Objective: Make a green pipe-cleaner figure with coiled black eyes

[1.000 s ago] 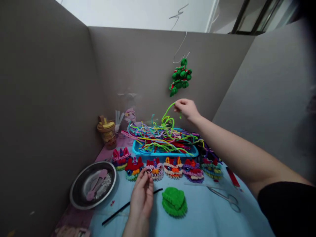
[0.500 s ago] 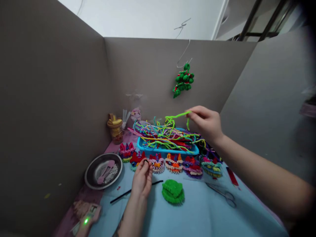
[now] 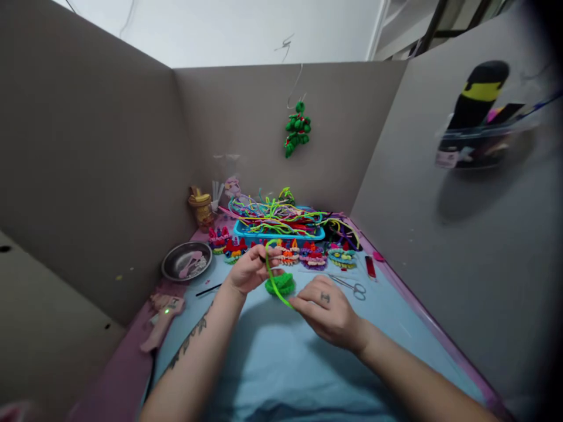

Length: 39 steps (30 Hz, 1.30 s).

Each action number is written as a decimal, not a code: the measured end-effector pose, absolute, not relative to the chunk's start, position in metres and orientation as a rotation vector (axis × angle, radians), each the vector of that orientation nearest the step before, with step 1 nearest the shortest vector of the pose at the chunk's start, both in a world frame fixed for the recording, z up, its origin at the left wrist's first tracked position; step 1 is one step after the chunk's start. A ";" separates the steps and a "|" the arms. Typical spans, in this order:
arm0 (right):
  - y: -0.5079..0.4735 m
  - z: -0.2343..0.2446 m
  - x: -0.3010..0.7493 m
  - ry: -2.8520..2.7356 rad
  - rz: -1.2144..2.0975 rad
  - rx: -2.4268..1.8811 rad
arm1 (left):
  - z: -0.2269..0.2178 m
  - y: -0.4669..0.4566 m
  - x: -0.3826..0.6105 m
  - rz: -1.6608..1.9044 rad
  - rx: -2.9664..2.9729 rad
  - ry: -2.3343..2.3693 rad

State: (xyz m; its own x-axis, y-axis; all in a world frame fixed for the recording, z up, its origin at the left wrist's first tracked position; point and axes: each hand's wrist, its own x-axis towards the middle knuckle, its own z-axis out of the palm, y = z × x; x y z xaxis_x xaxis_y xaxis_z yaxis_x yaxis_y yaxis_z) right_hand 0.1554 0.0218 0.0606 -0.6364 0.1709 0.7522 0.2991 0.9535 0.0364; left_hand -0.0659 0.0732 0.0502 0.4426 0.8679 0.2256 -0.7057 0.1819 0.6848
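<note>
So, what lies furthest left on the worktop?

A pink glue gun [image 3: 163, 316] at the edge of the light blue worktop [image 3: 272, 366]. Next come a round metal bowl [image 3: 186, 262] and a thin black pipe cleaner [image 3: 209, 289], which lies flat near the left wrist.

And the left hand?

The left hand [image 3: 247, 273] is raised a little, its fingers pinched together on the upper end of a bright green pipe cleaner [image 3: 269, 276]. That stem bends in an arc down to the other hand. It passes in front of a flat green fuzzy piece [image 3: 284, 285] resting on the worktop between the two hands.

The right hand, then?

The right hand [image 3: 329, 310] is low, back upward, with its fingers closed on the stem's lower end. Behind both hands runs a row of colourful fuzzy faces [image 3: 303, 256], and behind that a blue tray [image 3: 246, 233] heaped with mixed pipe cleaners. Steel scissors [image 3: 352, 286] lie just right of the hand, not touching it.
</note>
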 end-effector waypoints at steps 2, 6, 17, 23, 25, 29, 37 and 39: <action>0.001 0.042 0.155 -2.214 -0.028 -0.435 | 0.065 0.060 -0.063 1.191 0.787 0.206; -0.038 0.005 0.160 -2.107 0.240 -0.588 | 0.077 0.020 -0.071 1.374 0.696 0.229; -0.054 -0.014 0.171 -1.986 0.349 -0.839 | 0.094 -0.077 -0.098 1.598 0.894 0.505; -0.041 -0.015 0.182 -1.926 0.437 -0.958 | 0.071 -0.082 -0.103 1.833 0.667 0.492; -0.040 -0.019 0.188 -1.930 0.509 -0.987 | 0.058 -0.084 -0.105 1.867 0.573 0.468; -0.040 -0.025 0.197 -1.959 0.594 -1.029 | 0.039 -0.084 -0.107 1.877 0.386 0.414; -0.032 -0.021 0.198 -2.201 0.355 -1.041 | 0.025 -0.081 -0.115 1.824 0.242 0.350; -0.032 -0.021 0.198 -2.162 0.426 -1.008 | 0.022 -0.079 -0.119 1.828 0.236 0.359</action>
State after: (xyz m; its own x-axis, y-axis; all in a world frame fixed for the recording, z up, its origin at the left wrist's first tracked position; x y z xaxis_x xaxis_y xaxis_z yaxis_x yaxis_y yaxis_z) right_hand 0.1980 -0.0321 -0.0207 -0.4500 0.7660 0.4590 0.5346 0.6428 -0.5487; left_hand -0.1195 -0.0789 0.0225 -0.2816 0.9593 -0.0225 -0.8967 -0.2547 0.3620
